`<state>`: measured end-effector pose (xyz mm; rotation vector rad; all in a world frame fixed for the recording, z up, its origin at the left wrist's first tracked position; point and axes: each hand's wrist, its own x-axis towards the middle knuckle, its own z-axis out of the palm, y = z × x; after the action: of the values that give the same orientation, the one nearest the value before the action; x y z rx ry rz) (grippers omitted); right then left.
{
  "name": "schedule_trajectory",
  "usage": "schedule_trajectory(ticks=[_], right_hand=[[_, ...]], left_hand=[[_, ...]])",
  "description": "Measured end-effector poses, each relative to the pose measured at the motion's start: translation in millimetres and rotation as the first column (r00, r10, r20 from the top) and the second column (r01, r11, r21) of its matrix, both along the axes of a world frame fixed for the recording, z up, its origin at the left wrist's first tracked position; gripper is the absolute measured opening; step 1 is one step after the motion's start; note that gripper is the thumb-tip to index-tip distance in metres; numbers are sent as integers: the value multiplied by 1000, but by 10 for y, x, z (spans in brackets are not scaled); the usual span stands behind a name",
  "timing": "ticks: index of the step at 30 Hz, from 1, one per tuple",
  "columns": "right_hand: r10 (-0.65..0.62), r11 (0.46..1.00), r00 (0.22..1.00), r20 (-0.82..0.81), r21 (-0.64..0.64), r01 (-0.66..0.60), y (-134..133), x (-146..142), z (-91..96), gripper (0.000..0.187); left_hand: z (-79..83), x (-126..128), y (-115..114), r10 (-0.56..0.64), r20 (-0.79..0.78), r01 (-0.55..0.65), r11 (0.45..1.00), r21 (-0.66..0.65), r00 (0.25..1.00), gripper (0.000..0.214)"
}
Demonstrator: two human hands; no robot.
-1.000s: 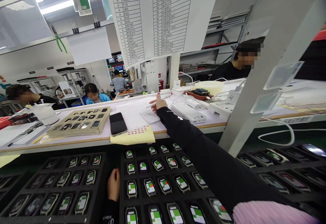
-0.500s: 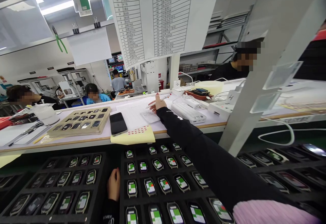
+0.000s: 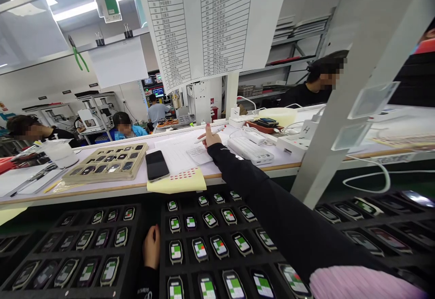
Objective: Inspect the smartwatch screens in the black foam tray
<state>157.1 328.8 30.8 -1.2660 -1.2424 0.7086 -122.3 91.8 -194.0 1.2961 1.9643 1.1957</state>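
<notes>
My right hand (image 3: pixel 212 137) reaches over the shelf with its fingers closed around a slim white pen (image 3: pixel 218 130) with a red end. Beneath that hand lies a sheet with handwriting (image 3: pixel 200 154), on top of other white papers (image 3: pixel 173 147). Down in the gap between two black foam trays, my left hand (image 3: pixel 151 247) has its fingers curled; whatever they grip, if anything, is hidden. To its right, one foam tray (image 3: pixel 185 258) holds rows of smartwatch bodies (image 3: pixel 199 248), many with lit green-and-white screens. Another foam tray (image 3: pixel 133 256) with similar watches is on its left.
On the shelf are a black phone (image 3: pixel 157 165), a yellow sheet with red marks (image 3: pixel 180 182), a beige tray of watch parts (image 3: pixel 105 163), a white power bank (image 3: pixel 250 151) and cables. A slanted metal post (image 3: pixel 343 122) rises at right. A printed list (image 3: pixel 220 27) hangs above. People work beyond.
My right hand has shifted slightly on the paper, the pen still in it. The view has drifted a little; my left hand keeps its place.
</notes>
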Motion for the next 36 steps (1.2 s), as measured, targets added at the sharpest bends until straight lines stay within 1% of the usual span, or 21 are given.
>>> schedule_trajectory(ticks=[2, 5, 6, 8, 11, 16, 20, 23, 28, 36], right_hand=[[-27, 1000, 999, 18, -14, 28, -1, -1, 7, 59], [-45, 999, 996, 74, -15, 46, -19, -3, 13, 29], [-44, 999, 995, 93, -11, 45, -31, -4, 15, 24], [-39, 999, 991, 126, 4, 39, -64, -10, 23, 19], [-36, 999, 985, 171, 43, 29, -126, -32, 46, 20], [-44, 985, 968, 246, 172, 1, -218, -84, 65, 23], [-56, 973, 958, 283, 231, -11, -252, -92, 57, 26], [-51, 968, 952, 302, 249, -28, -260, -84, 54, 25], [-38, 967, 945, 324, 249, -46, -248, -79, 46, 28], [-23, 958, 934, 356, 276, -82, -222, -68, 20, 31]], left_hand=[[-18, 1, -3, 4, -9, -4, 1000, 22, 1000, 34], [-35, -17, 13, 9, -8, -9, 1000, 23, 1000, 31], [-38, -25, 20, 13, -6, -13, 1000, 22, 1000, 29], [-39, -39, 31, 19, -3, -19, 1000, 18, 1000, 26], [-36, -42, 30, 17, -7, -17, 1000, 26, 1000, 24], [-37, -40, 20, 5, -15, -5, 1000, 11, 1000, 25], [-45, -52, 27, -3, -16, 3, 1000, 0, 1000, 28], [-44, -55, 30, -12, -15, 12, 1000, -8, 1000, 30], [-20, -44, 24, -11, -9, 11, 1000, -17, 1000, 28], [30, -43, 10, -39, 8, 39, 997, -67, 999, 27]])
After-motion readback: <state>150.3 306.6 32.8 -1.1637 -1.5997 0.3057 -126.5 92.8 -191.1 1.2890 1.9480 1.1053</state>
